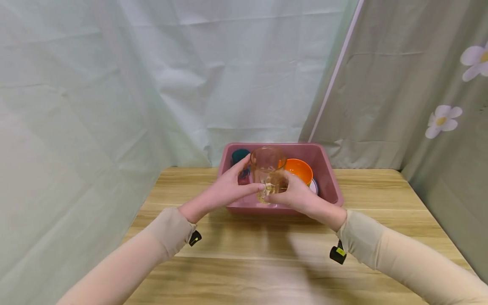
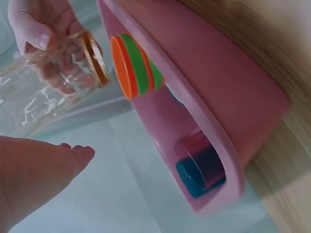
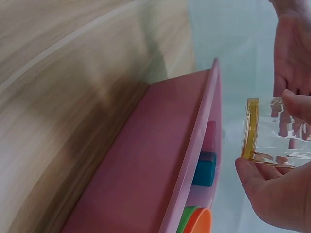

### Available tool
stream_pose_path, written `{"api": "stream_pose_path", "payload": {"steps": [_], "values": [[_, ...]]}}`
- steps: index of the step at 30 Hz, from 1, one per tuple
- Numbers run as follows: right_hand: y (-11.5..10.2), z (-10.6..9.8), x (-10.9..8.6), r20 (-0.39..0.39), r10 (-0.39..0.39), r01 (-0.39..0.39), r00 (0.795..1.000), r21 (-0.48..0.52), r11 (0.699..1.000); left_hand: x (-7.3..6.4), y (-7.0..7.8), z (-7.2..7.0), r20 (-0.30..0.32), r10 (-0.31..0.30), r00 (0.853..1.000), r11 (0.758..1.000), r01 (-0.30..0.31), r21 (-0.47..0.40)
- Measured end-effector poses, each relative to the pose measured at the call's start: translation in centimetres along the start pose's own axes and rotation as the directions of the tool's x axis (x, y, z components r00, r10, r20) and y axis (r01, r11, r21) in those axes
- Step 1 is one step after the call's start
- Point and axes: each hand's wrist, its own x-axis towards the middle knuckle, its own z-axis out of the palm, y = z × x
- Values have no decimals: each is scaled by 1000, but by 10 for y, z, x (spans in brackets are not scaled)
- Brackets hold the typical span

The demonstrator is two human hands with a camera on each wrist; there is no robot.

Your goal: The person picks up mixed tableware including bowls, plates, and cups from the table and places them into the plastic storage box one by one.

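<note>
A clear amber-tinted drinking glass [image 1: 268, 165] with a thick base is held upright over a pink basin [image 1: 335, 186]. My right hand [image 1: 299, 194] grips the glass low on its side, thumb and fingers around it. My left hand [image 1: 228, 186] is at the glass's other side, thumb and fingers spread fairly straight. In the left wrist view, a gap shows between my left fingertips [image 2: 85, 153] and the glass [image 2: 53, 87]. Inside the basin are an orange bowl [image 1: 299, 169] with green bands and a teal cup [image 1: 240, 156].
The basin stands on a wood-grain table [image 1: 228, 262] near its back edge. Part of a white plate [image 1: 314, 186] shows beside the bowl. Pale curtains [image 1: 190, 76] hang behind and at the sides; the right one carries white flowers [image 1: 442, 120].
</note>
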Motion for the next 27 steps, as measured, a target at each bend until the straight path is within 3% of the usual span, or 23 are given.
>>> {"api": "stream_pose_path", "payload": {"steps": [5,9,19,27], "values": [[1,5,3,1,-3,3,1000,-17,1000,5,8,3,0,29,1000,989,-29,-148],[0,9,4,-1,-12,12,1000,-54,998,6,11,5,-11,41,999,979,-43,-202],[-4,10,3,1,-17,17,1000,-55,998,7,13,6,-67,59,996,970,-73,-231],[-8,-6,-5,-25,-39,36,999,-111,993,8,9,0,-49,96,994,966,-105,-238]]}}
